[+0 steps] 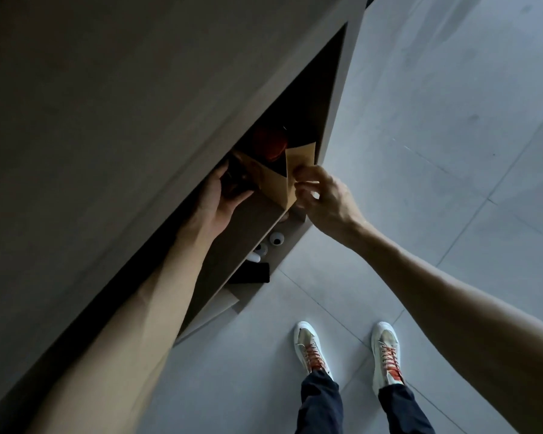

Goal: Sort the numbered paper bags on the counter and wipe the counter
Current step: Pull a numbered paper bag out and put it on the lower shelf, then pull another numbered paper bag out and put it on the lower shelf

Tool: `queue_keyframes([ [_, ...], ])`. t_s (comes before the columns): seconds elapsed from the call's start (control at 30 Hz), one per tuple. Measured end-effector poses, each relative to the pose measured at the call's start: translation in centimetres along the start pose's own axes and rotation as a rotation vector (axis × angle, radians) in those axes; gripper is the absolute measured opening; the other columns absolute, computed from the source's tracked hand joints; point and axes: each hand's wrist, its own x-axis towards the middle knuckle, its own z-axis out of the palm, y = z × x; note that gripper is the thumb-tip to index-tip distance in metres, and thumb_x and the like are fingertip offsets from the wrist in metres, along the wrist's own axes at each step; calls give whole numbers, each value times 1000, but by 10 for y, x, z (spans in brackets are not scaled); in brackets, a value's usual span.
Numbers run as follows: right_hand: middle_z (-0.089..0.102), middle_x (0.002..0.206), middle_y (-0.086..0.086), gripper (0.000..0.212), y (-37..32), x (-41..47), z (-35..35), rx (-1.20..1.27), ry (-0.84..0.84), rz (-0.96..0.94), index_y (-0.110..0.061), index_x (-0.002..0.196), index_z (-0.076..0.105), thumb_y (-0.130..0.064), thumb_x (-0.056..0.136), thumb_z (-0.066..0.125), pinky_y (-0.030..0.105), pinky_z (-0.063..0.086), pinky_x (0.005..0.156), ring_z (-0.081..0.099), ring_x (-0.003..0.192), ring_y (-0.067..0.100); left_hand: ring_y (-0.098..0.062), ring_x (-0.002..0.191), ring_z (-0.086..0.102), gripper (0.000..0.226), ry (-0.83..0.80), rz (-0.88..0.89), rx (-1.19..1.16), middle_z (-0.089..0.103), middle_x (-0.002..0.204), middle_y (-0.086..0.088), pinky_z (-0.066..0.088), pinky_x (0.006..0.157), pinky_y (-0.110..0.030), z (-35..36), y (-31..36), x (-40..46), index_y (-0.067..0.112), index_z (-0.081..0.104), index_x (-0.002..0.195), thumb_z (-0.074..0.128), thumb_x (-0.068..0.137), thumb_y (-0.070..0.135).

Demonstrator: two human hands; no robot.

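Note:
A brown paper bag (pixel 298 161) stands open on a shelf under the grey counter (pixel 107 104). My right hand (pixel 323 198) pinches the bag's near edge between thumb and fingers. My left hand (pixel 220 195) reaches into the dark shelf opening beside the bag, its fingers curled around something dark that I cannot make out. A reddish object (pixel 268 142) sits in shadow behind the bag. No number shows on the bag.
A lower shelf holds two white rolls (pixel 271 242), a black flat object (pixel 253 274) and flat brown paper (pixel 223 303). My feet in white shoes (pixel 314 349) stand on the pale tiled floor (pixel 436 151) right of the counter.

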Motion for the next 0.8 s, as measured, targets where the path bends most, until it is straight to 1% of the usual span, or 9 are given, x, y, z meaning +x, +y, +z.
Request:
queue_keyframes([
  [0.1,62,117,5,36,-2,13,2,-28,-4,-44,-11,120,57,5,89,48,24,55,85,61,109,17,-30,134,41,38,36,23,76,37,149,-13,50,97,-44,9,8,8,23,39,138,39,101,13],
  [0.17,61,118,5,37,-2,19,4,-59,-15,-55,-12,121,57,4,88,51,14,48,86,59,110,16,-34,137,38,42,104,-43,93,33,151,-21,41,107,-44,10,11,11,4,30,144,31,103,7],
  [0.2,61,119,5,38,-2,21,5,-75,-23,-60,-13,122,56,2,88,52,11,45,84,58,111,16,-34,137,37,42,115,-52,90,32,151,-22,40,108,-43,7,11,13,3,28,144,29,103,7],
  [0.27,59,122,5,38,-2,24,6,-103,-43,-69,-15,124,55,-1,88,55,9,43,83,57,113,16,-32,137,36,40,83,-14,90,30,152,-16,48,97,-42,-3,9,15,16,32,142,33,103,9],
  [0.37,59,122,6,33,-6,15,2,-133,-70,-111,-14,124,54,-9,91,58,13,47,79,59,108,17,-28,135,40,42,73,16,127,34,151,-9,53,83,-33,-12,8,6,24,33,143,39,102,18],
  [0.5,64,112,-1,27,-25,-14,-17,-101,-103,-188,-16,118,58,-27,94,62,12,53,72,64,95,9,-23,119,56,38,135,90,343,46,142,-8,52,90,-33,-6,15,-29,19,41,140,42,102,20],
  [0.63,66,101,-6,20,-54,-54,-42,-66,-58,-265,-17,108,62,-31,94,62,10,50,63,63,86,-2,-19,97,64,33,97,172,524,61,117,-3,53,80,-30,-2,15,-80,12,50,133,44,101,16],
  [0.7,67,99,-6,18,-70,-73,-56,-50,-55,-293,-19,105,63,-32,94,63,15,53,63,64,85,0,-16,84,64,27,63,192,546,63,103,1,53,75,-29,6,17,-109,9,54,125,45,100,13],
  [0.8,69,99,-5,16,-93,-99,-79,-50,-55,-332,-21,102,64,-35,93,63,31,57,73,66,89,10,-15,79,66,20,34,224,564,66,96,2,54,77,-32,20,23,-155,14,59,114,45,100,12],
])
